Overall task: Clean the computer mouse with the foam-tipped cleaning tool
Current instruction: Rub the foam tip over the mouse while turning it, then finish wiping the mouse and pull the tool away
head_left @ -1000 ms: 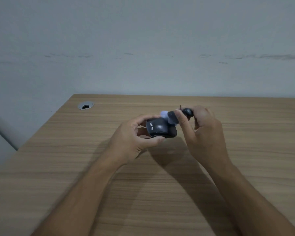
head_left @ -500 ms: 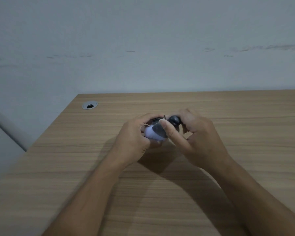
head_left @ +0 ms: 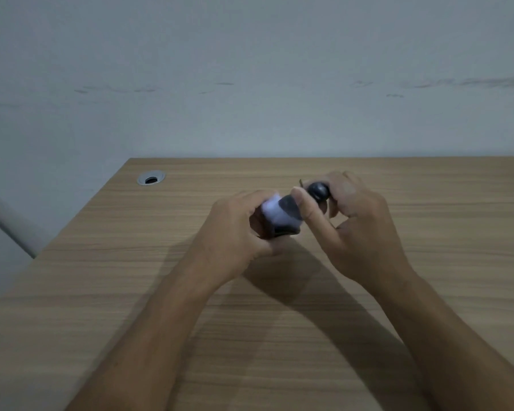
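Observation:
My left hand (head_left: 238,229) is wrapped around a black computer mouse (head_left: 282,231), held a little above the wooden desk; most of the mouse is hidden by my fingers. My right hand (head_left: 353,221) grips the dark handle of the foam-tipped cleaning tool (head_left: 318,189). Its pale, whitish foam tip (head_left: 275,213) lies pressed on the top of the mouse, between my two hands. The picture is blurred around the tip.
The wooden desk (head_left: 279,336) fills the lower half of the view. A round grey cable hole (head_left: 151,178) sits near its back left corner. A plain pale wall (head_left: 250,84) stands right behind the desk's far edge.
The foam tip has slid from the mouse's right end across its top toward my left hand. My right hand has drawn slightly right since half a second ago.

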Motion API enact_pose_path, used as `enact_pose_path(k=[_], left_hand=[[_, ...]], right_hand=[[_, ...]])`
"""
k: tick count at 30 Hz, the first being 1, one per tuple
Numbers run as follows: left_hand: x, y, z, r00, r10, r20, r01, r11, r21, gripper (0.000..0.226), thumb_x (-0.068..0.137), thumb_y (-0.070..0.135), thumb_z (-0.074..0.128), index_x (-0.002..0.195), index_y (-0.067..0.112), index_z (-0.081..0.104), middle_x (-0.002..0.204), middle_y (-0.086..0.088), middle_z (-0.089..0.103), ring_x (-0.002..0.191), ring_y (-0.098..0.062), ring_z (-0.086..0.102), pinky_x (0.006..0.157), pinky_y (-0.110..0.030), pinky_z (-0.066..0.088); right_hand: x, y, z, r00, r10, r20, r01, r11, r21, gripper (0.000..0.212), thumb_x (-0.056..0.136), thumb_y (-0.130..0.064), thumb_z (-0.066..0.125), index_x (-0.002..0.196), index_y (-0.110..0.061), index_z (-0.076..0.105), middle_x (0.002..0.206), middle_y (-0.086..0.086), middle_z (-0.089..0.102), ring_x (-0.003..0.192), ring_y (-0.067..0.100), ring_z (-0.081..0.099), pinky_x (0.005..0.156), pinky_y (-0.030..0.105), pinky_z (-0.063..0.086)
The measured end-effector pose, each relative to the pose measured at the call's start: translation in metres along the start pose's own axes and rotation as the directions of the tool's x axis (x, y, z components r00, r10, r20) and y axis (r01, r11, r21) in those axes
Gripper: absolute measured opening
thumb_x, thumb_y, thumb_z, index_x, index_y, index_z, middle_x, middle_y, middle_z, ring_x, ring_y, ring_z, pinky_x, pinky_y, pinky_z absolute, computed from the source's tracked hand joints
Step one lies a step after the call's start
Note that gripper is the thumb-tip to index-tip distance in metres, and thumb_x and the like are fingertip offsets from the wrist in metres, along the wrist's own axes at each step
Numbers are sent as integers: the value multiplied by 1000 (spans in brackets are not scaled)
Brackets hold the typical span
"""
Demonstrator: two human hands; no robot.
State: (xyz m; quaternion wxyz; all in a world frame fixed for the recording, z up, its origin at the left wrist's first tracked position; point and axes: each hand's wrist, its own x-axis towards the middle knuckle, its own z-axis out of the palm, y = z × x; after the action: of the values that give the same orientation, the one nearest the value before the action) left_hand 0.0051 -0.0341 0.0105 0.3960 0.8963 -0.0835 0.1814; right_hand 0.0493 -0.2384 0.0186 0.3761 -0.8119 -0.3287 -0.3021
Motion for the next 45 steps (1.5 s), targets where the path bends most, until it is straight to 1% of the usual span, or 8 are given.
enact_pose_path(k=[13,18,24,28,32,36,40,45], left_hand=[[3,2,-1,999,24,-21,-23,998,65,37,72,24,101,103,25,80,89,14,78,78,-3,69,73,-11,49],[-1,-7,-2,994,-108,-25,104,988,-116,60,73,21,102,129,26,82,110,4,88,101,-18,85,94,-46,69],[-3,-16,-10,952,-292,93,300,822,-484,53,88,10,95,134,30,78,123,-4,89,110,-37,87,109,-80,54],[-3,-17,-7,952,-281,120,296,748,-594,55,91,-11,85,138,14,72,124,-14,87,110,-39,87,112,-53,63],[-2,-27,-4,964,-229,135,260,715,-649,56,90,-16,83,133,18,73,125,-13,86,112,-41,86,110,-49,65],[-1,-29,-5,960,-265,94,268,760,-592,56,88,-16,85,132,16,72,123,-17,87,106,-31,86,94,-32,69],[-4,-42,-3,925,-379,-28,330,837,-436,49,89,8,94,127,20,66,102,-5,88,60,-11,67,50,-25,50],[-15,-43,-5,840,-495,-220,462,867,-187,53,83,28,97,121,18,62,102,8,82,71,-10,71,53,-9,49]], right_hand=[[4,-14,3,996,-94,-3,94,993,-65,21,104,-31,69,98,-11,74,86,-11,58,83,12,47,76,9,35],[2,-6,0,998,-64,22,64,998,-8,22,103,-33,67,96,-14,74,83,-10,59,78,11,46,71,14,34],[-1,14,4,980,158,-122,-158,987,13,21,103,-36,68,99,-17,74,80,-23,55,76,4,50,70,20,39],[-1,13,0,991,120,-58,-117,991,58,17,103,-33,69,97,-19,75,79,-25,56,74,-6,51,67,10,35],[-3,20,5,965,229,-126,-221,973,74,4,103,-42,67,99,-40,66,83,-33,59,74,-8,51,69,10,34],[-4,14,1,994,107,-26,-103,987,126,14,103,-32,70,97,-22,76,83,-17,63,74,-2,53,71,11,36],[-14,18,20,996,81,31,-83,993,82,17,103,-35,70,102,-20,79,88,-14,66,80,0,53,76,16,39],[-28,33,46,987,118,106,-110,991,-75,33,99,-45,65,125,-28,77,98,-10,65,93,24,63,83,28,46]])
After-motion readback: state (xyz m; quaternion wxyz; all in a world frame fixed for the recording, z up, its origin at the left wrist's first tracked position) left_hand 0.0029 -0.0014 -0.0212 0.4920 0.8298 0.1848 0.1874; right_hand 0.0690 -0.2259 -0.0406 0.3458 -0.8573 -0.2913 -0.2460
